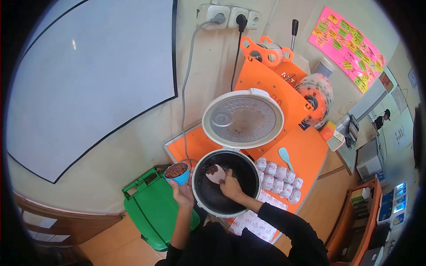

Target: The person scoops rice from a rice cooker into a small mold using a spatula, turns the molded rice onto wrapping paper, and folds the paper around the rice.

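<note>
My left hand [183, 195] holds a small blue cup [181, 178] filled with brown-red cooked rice [175, 170], just left of the rice cooker. Inside the cooker's dark pot [208, 193], my right hand [230, 185] grips a pale rice paddle [215, 175]. Some reddish-brown rice clings to the paddle's tip and the pot wall beside it. The cooker's lid [243, 119] stands raised behind the pot, its metal inner side facing me.
Right of the cooker, several paper-wrapped bundles [278, 177] sit in rows near a light blue spatula [284, 155]. Printed wrapping sheets [254, 225] lie in front. An orange cup-sealing machine [266, 93] stands behind. A green bin [151, 213] is at left. A cord [183, 88] runs down the wall.
</note>
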### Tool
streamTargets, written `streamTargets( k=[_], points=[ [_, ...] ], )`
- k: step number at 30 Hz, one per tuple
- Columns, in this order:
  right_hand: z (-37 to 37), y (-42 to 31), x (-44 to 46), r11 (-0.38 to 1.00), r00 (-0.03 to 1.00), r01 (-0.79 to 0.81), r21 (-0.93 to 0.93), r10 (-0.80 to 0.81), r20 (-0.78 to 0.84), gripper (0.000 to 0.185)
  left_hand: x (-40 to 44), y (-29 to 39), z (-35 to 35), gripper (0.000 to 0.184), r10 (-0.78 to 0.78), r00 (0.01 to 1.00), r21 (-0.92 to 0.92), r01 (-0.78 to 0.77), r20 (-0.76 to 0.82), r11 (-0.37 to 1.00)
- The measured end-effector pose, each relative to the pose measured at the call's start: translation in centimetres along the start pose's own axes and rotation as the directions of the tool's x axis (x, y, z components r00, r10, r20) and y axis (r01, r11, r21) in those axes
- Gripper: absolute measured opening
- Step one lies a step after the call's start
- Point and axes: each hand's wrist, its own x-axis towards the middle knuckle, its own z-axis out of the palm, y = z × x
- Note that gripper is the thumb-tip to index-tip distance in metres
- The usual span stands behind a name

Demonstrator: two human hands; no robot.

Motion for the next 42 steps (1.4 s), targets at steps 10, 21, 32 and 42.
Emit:
streamTargets(
  k=[10,21,32,42],
  points=[
    [-1.1,-0.4,0.0,0.918,0.991,0.135,0.372,-0.120,-0.064,0.037,0.3,0.7,-0.1,0.078,0.027,1.000,0.026,-0.027,-0.003,0.999],
    [-9.1,-3.2,-6.0,0.804,0.941,0.313,0.506,-0.334,-0.052,0.040,-0.4,6.8,4.5,0.076,-0.026,0.950,0.227,-0.047,0.311,0.973],
    [-10.5,-4.7,-13.7,0.512,0.534,0.553,-0.657,-0.823,-0.193,0.045,-5.1,4.6,12.5,0.065,-0.389,0.854,0.440,0.219,0.345,0.871],
    [-11.3,-2.4,-14.7,0.578,0.508,0.576,-0.578,-0.807,-0.301,0.050,-4.8,3.9,14.3,0.058,-0.492,0.744,0.436,0.298,0.451,0.849]
  ],
)
